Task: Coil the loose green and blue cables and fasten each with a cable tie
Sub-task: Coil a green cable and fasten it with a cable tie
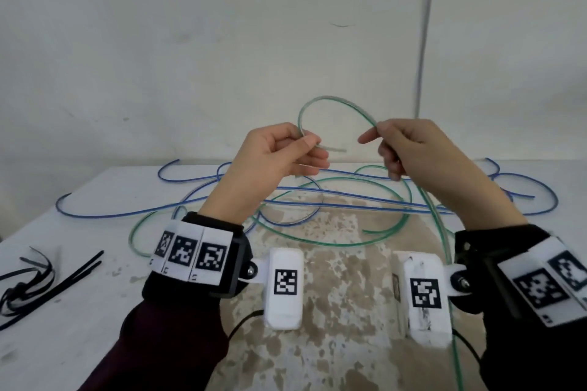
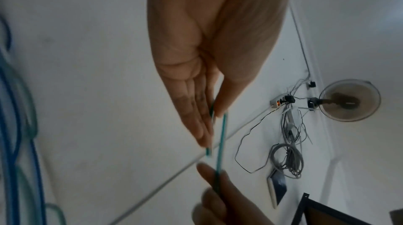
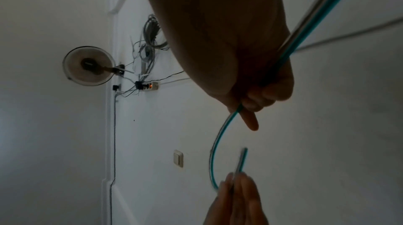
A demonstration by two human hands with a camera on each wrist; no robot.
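Observation:
The green cable arches in the air between both hands, above the table. My left hand pinches it near its free end, which sticks out to the right of the thumb. My right hand grips the cable further along, and from there it drops down past my right wrist. Its other loops lie on the table. The left wrist view shows the green cable between thumb and fingers; the right wrist view shows the green cable curving from my fist. The blue cable lies loose across the table.
Black cable ties lie at the table's left edge. The blue and green cables cross each other mid-table. A white wall stands behind the table, with a grey conduit running up it at the right.

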